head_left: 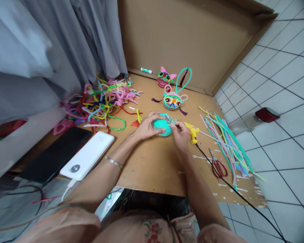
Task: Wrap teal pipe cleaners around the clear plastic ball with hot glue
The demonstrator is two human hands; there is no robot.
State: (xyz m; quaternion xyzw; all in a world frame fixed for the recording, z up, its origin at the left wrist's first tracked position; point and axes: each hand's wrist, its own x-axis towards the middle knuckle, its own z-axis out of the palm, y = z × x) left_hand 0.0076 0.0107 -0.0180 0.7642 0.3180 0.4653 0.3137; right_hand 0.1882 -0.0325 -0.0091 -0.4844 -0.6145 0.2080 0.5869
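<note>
A round piece wound with turquoise pipe cleaner (pixel 162 126) is held above the middle of the table. My left hand (pixel 150 126) grips it from the left, thumb at the front and fingers over the top. At its right edge my right hand (pixel 180 134) pinches the short loose end of the turquoise pipe cleaner (pixel 175 121). Just right of that hand lies a yellow glue gun (pixel 193 132) with its black cord. Behind the hands stands a finished-looking turquoise animal-face ornament (pixel 172 101) with round eyes, pink loops and dark tassels.
Farther back sit a pink-eared face ornament (pixel 164 77) and a glue stick tube (pixel 146 70). Tangled pipe cleaners (pixel 111 94) are heaped at left, straight ones (pixel 226 145) at right beside red-handled scissors (pixel 218 167). A white power bank (pixel 87 155) and black phone (pixel 57 153) lie left.
</note>
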